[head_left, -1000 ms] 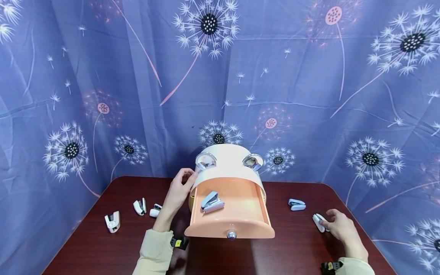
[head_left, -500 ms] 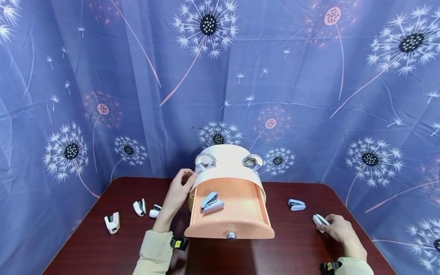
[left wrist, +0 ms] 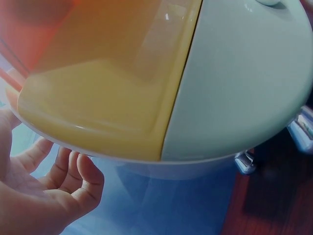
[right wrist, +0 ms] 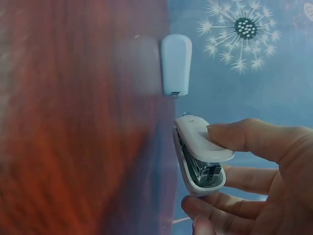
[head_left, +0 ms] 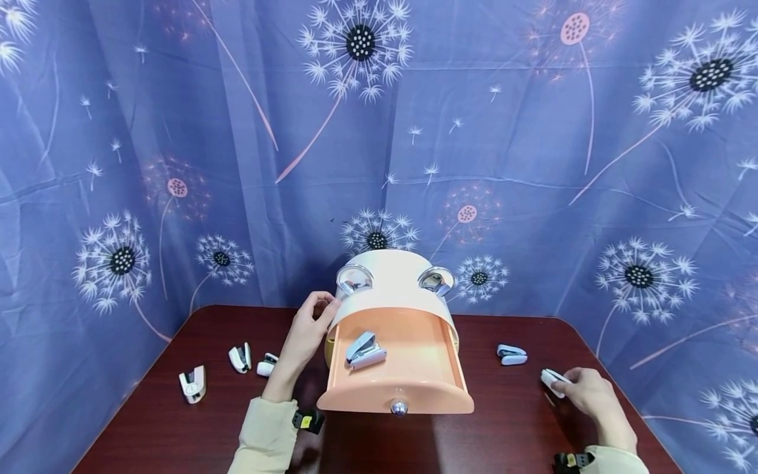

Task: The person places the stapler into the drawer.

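Observation:
My right hand point(head_left: 592, 393) pinches a small white stapler point(right wrist: 198, 154) between thumb and fingers, lifted a little off the table. In the right wrist view its mouth gapes, showing metal inside. My left hand point(head_left: 308, 322) touches the left side of a rounded white drawer box point(head_left: 387, 276), its fingers loosely bent near the rim. The box's peach drawer point(head_left: 423, 349) is pulled out and holds a pale lilac-grey stapler point(head_left: 366, 350) on its left side. Yellow point(left wrist: 98, 98) and pale green point(left wrist: 239, 83) panels of the box fill the left wrist view.
Another light-blue stapler point(head_left: 512, 354) lies behind my right hand. Toward the left of the dark red table point(head_left: 491, 428) are several white staplers, one point(head_left: 193, 384) nearest the edge, another point(head_left: 240, 358), and a third point(head_left: 268, 365) beside my left forearm. A blue curtain point(head_left: 509, 145) hangs behind.
My right fingers have closed on the white stapler and raised it slightly from the table. My left hand and the open drawer have stayed in place.

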A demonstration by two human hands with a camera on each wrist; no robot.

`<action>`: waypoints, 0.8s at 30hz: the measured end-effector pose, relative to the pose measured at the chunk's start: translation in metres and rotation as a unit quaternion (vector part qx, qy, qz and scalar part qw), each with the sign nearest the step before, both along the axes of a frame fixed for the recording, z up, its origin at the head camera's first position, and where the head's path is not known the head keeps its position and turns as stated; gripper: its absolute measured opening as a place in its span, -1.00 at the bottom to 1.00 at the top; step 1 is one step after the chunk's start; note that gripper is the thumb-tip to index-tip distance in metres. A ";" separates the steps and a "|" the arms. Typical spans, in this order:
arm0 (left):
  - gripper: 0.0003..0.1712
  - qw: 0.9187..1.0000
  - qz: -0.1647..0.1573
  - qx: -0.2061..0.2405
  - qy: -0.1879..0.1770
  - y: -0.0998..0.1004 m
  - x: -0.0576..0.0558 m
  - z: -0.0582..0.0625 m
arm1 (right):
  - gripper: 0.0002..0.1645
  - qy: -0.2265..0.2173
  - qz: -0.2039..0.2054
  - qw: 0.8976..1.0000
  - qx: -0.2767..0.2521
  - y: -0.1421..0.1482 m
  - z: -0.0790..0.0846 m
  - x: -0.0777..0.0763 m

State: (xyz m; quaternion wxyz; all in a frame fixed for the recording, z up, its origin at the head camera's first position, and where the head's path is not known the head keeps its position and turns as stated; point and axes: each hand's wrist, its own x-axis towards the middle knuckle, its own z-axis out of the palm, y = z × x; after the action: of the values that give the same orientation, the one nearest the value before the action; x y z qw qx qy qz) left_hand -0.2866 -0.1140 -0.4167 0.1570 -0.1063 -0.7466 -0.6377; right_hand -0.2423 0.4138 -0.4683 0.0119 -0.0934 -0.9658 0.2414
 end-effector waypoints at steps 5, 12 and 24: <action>-0.68 1.000 -0.001 -0.002 0.001 0.001 -0.001 0.000 | -0.49 0.025 0.010 1.000 0.009 -0.003 0.011 0.001; -0.66 1.000 -0.001 -0.008 -0.002 0.000 -0.002 -0.001 | -0.48 0.065 0.014 0.998 0.022 -0.017 0.044 0.011; -0.70 1.000 0.005 -0.013 -0.017 -0.001 -0.002 0.000 | -0.49 0.216 0.010 0.975 0.051 -0.056 0.094 0.045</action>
State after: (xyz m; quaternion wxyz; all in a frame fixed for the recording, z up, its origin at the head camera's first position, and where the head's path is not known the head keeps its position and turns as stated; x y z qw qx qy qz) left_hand -0.2883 -0.1153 -0.4162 0.1464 -0.0940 -0.7580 -0.6287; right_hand -0.1978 0.3574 -0.3747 0.2230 -0.0285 -0.9524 0.2061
